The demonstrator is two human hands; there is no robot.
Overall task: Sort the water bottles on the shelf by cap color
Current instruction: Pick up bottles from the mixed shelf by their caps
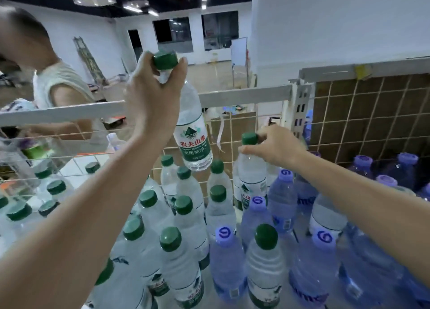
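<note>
While each hand — left [153,92], right [277,148] — pinches a green-capped bottle, purple-capped bottles [226,257] crowd below.

2 hands show: the left hand [153,85] grips 1 green-capped bottle [190,127] by its neck, the right hand [277,149] pinches 1 more [252,169] at the cap. Below and left of those grips, about 15 more green caps [170,239] can be counted; below and right, about 8 purple caps [225,233]. Exact totals are hard to tell.
</note>
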